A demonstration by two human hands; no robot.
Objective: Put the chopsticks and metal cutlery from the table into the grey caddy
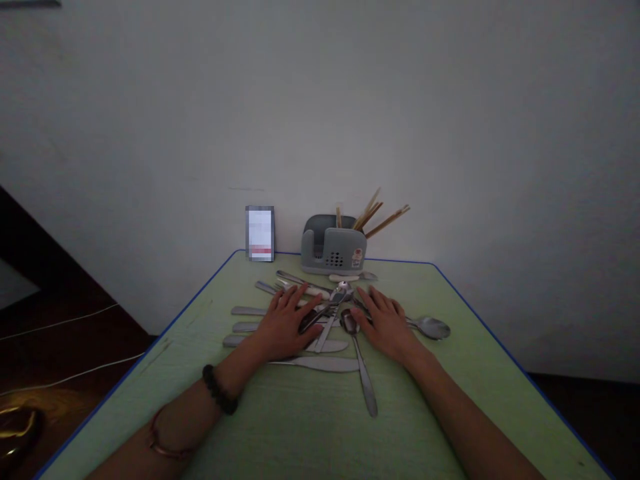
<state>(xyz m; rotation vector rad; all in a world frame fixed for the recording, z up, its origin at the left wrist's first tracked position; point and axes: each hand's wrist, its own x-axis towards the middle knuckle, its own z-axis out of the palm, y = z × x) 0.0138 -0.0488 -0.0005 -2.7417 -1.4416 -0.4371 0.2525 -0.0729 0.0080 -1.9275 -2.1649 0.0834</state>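
Note:
My left hand (287, 323) lies flat, fingers spread, on a scatter of metal cutlery (327, 313) on the green table (300, 427). My right hand (385, 327) rests flat beside it, fingers stretched over other pieces. Between the hands lies a long spoon (361, 363) with its handle pointing toward me. A table knife (320, 363) lies crosswise under my left wrist. Another spoon (433, 327) sticks out to the right of my right hand. Neither hand grips anything.
A grey cutlery holder (333, 252) with wooden chopsticks (380, 217) stands at the table's far edge against the white wall. A small card (260, 233) leans on the wall to its left. Cables (60, 380) run over the dark floor at left.

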